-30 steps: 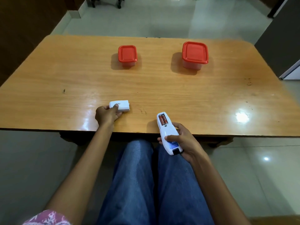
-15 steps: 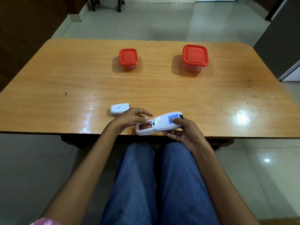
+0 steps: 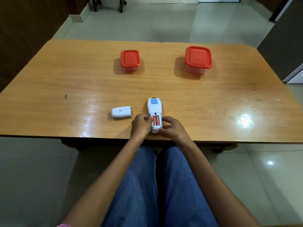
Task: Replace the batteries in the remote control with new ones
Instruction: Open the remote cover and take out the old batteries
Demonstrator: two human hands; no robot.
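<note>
The white remote control (image 3: 154, 106) lies face down near the table's front edge, its blue label pointing away from me. Its battery bay is uncovered and shows two orange batteries (image 3: 156, 120) side by side. My left hand (image 3: 141, 125) grips the remote's left side, with the fingertips at the left battery. My right hand (image 3: 174, 128) holds the remote's near end and right side. The white battery cover (image 3: 121, 112) lies flat on the table to the left of the remote, apart from both hands.
Two lidded plastic tubs stand farther back on the wooden table (image 3: 65, 76): a small one with a red lid (image 3: 130, 59) and a larger one with a red lid (image 3: 198, 58). My legs in blue jeans are under the front edge. A dark cabinet stands at the right.
The remote has been turned from lying crosswise to pointing away from me and set down on the table. My left hand has moved from the cover to the battery bay.
</note>
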